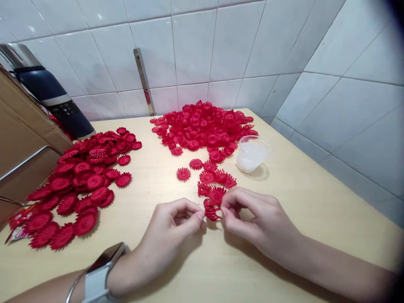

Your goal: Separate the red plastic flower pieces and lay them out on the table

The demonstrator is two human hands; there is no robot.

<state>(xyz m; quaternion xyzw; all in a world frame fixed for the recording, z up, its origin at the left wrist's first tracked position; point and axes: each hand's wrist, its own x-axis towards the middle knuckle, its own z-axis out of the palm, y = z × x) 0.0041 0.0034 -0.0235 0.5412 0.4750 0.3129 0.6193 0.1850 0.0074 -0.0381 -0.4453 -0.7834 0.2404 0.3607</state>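
A small red fringed piece [212,210] is held between my two hands near the middle of the table. My left hand [180,223], with a watch on its wrist, pinches the piece's left edge. From the right, my right hand [257,216] pinches its other edge between thumb and finger. Just beyond my fingertips, more red fringed pieces [217,195] lie in a loose trail that leads back to a large heap [202,126] by the wall. A clear plastic cup [251,155] with whitish contents stands right of the trail.
On the left, round red flower-like discs [94,181] form a second pile. Behind it a dark blue flask [59,97] leans beside a cardboard box [25,113]. A colored wrapper [20,229] lies under the pile's edge. White tiled walls [195,46] border the table [309,198].
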